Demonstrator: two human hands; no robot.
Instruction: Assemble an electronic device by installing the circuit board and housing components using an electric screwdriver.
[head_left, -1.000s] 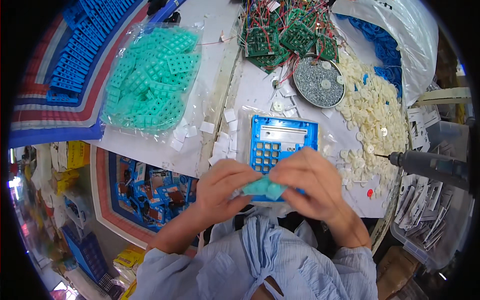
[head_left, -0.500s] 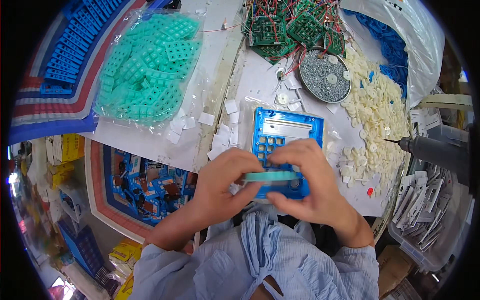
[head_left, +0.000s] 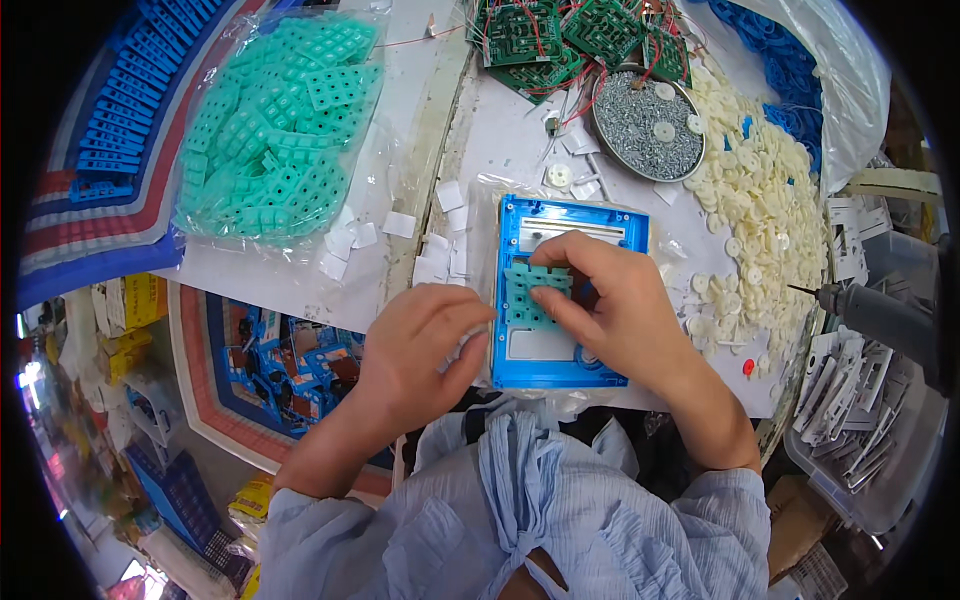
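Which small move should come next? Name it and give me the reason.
Probably, use the right hand to nudge and press the green keypad down level: its thumb is on the pad, which lies over the blue housing, and I cannot tell whether it is fully seated. The left hand, beside the housing's left edge, looks free to steady it.

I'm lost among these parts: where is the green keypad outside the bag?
In the head view, the green keypad is just right of centre, over the left half of the blue casing, touched by the right hand.
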